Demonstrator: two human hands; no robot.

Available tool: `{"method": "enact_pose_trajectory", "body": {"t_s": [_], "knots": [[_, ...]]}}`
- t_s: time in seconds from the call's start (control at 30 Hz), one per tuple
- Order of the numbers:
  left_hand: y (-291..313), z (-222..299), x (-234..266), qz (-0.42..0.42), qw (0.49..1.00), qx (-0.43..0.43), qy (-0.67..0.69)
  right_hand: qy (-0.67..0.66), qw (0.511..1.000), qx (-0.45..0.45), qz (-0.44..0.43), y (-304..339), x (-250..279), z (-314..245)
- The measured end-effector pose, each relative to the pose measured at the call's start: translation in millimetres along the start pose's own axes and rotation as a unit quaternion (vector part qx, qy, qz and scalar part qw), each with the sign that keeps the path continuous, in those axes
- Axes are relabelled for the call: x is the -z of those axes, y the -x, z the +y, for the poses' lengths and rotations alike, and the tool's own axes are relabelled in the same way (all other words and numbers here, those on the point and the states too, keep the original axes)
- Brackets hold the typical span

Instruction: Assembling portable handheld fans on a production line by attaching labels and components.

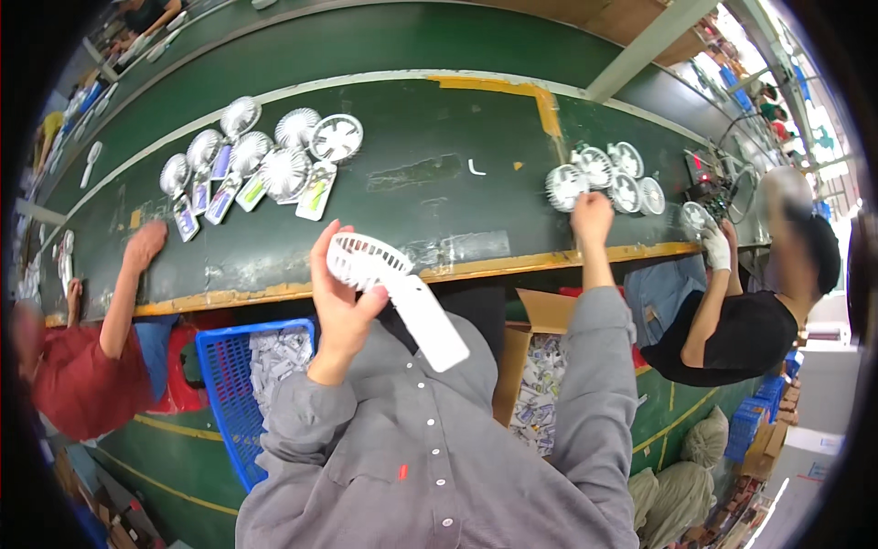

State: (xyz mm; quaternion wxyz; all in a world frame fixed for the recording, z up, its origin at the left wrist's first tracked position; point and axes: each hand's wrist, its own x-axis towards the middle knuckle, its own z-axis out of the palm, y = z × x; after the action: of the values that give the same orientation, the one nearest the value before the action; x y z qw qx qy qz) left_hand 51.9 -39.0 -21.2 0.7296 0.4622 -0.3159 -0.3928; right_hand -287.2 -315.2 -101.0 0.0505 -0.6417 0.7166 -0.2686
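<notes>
My left hand [338,316] is closed around the round grille end of a white handheld fan [432,328]. Its plain white handle slants down to the right, in front of my shirt. On the bench to the right, several white round fan heads [594,167] sit in a group. My right hand [593,218] reaches over there, its fingers curled against the edge of the nearest fan head [566,188]; the fingertips are partly hidden. At the left of the bench lies a cluster of handheld fans [284,174], several with coloured panels showing on their handles.
A blue crate [224,384] and a cardboard box [512,366], both with small parts in them, stand below the bench edge [476,267]. Co-workers sit on either side: a red sleeve [119,320] at left, a white-gloved hand [716,245] at right. A small white piece [476,167] lies mid-bench.
</notes>
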Motion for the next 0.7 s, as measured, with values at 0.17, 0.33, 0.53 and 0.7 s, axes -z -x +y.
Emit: {"method": "enact_pose_trajectory", "body": {"t_s": [0.17,0.33,0.53,0.7], "knots": [[-4,3,6,-0.011,0.979,-0.146,-0.14,0.029,0.995,-0.036,0.088,17,25,-35],[-5,6,-5,-0.059,0.87,-0.324,-0.366,-0.532,0.713,0.076,-0.449,155,95,-145],[4,-10,-21,-0.071,0.891,-0.369,-0.255,-0.527,0.712,-0.013,-0.464,222,97,-143],[36,-46,-32,0.083,0.993,-0.083,-0.023,-0.783,0.48,-0.161,-0.362,230,108,-140]]}}
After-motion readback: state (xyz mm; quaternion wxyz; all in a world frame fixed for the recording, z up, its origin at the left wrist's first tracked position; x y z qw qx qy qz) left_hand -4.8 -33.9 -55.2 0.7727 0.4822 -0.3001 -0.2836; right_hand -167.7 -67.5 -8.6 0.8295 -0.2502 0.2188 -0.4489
